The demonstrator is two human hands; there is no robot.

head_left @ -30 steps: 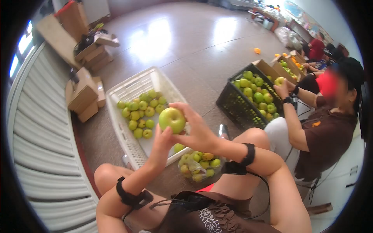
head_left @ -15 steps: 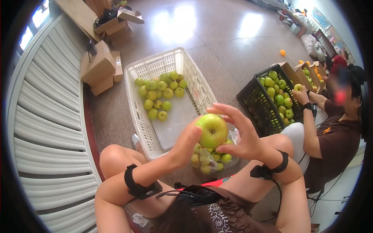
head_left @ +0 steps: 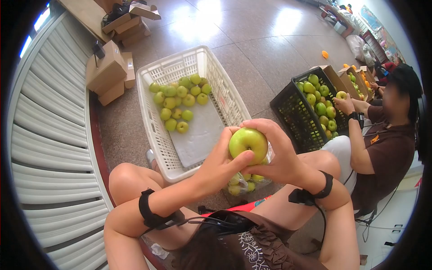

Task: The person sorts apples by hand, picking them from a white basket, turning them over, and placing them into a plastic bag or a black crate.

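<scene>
A green apple [head_left: 248, 145] is held up in front of me between both hands, its dimpled end facing the camera. My left hand [head_left: 227, 157] grips its left side, with the thumb across the lower front. My right hand [head_left: 279, 155] curves round the top and right side. Below the hands, a clear plastic bag [head_left: 243, 185] of green apples is partly hidden by them. Beyond them on the floor stands a white crate [head_left: 149, 121], where several green apples [head_left: 181, 91] lie toward the far end.
A black crate [head_left: 288, 118] of apples is at the right, beside a seated co-worker [head_left: 382, 153] holding an apple. Cardboard boxes [head_left: 105, 67] stand at the upper left near a white slatted radiator [head_left: 58, 148]. An orange fruit [head_left: 325, 54] lies on the floor.
The apple has turned slightly in my hands. My left thumb has moved onto its lower front, and my right hand has closed in around it. The view has shifted a little.
</scene>
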